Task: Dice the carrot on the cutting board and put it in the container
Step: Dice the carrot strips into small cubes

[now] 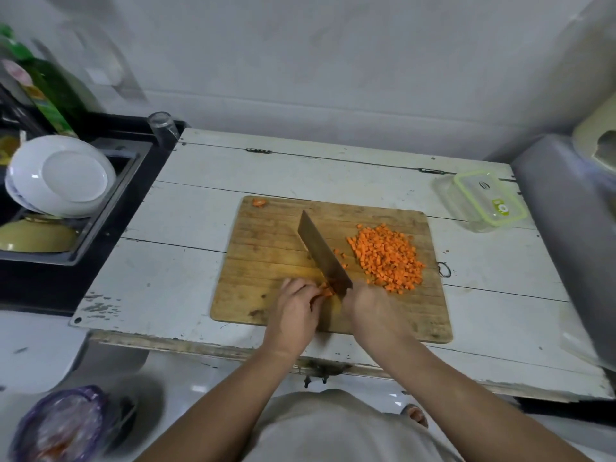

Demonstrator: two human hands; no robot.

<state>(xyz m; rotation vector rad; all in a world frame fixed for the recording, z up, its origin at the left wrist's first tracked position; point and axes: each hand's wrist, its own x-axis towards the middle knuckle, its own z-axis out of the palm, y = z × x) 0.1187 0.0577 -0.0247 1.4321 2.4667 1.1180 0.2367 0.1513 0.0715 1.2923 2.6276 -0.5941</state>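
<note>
Most of the dicing looked done. A broad heap of small orange cubes, the diced carrot (388, 258), lay on the right half of the wooden cutting board (260, 248), and only a short bundle of carrot strips (325, 290) remained near the board's front edge. The left hand (295, 306) pinned that bundle down with curled fingertips, pinching it in place just beside the blade. The right hand (365, 303) was wrapped around the handle of the cleaver (321, 253) (the handle itself was hidden under the hand), and the blade ran away from the person with its heel at the strips. A few stray cubes sat between the blade and the heap. One carrot end (259, 202) rested at the far left corner of the board, apparently set aside as a trimming. The container (480, 201), clear with a green-rimmed lid on top, stood on the white table (200, 181) well apart from the board, at the far right; no carrot showed inside it. By that reading, the last cuts, the opening of the lid and the whole transfer were yet to be done.
</note>
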